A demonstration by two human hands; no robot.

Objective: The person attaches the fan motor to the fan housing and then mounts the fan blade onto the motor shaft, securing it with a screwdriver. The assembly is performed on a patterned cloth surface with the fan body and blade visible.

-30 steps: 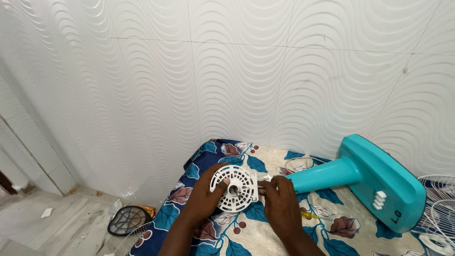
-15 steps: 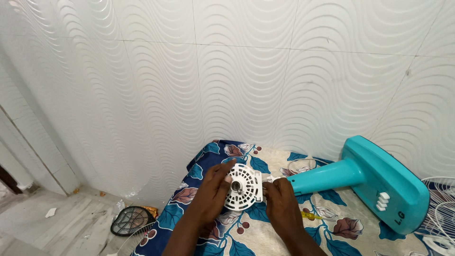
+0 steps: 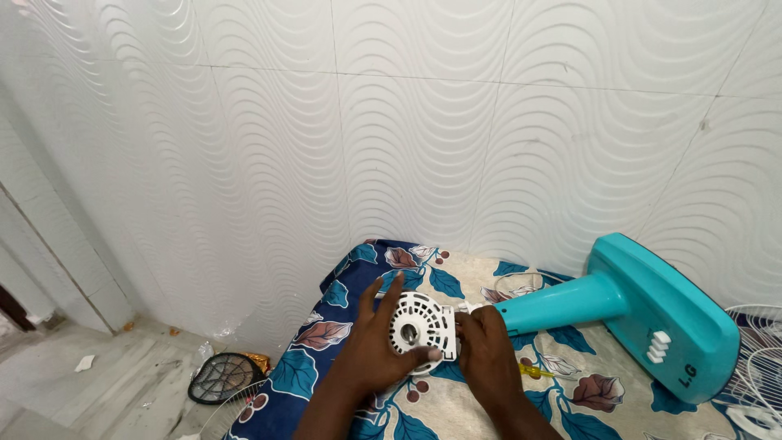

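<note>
Both hands meet on the white vented cover point(image 3: 421, 329): left hand point(image 3: 376, 352) cups its near face, right hand point(image 3: 486, 352) pinches its right edge, where the teal fan stand point(image 3: 631, 310) stretches away rightward across the bed point(image 3: 562, 391).

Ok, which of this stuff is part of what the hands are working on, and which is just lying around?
In hand:
left hand
right hand
white slotted round cover
teal fan stand

Lying about:
yellow-handled tool
wire fan guard
round black mesh racket head on the floor
floral cloth
</note>
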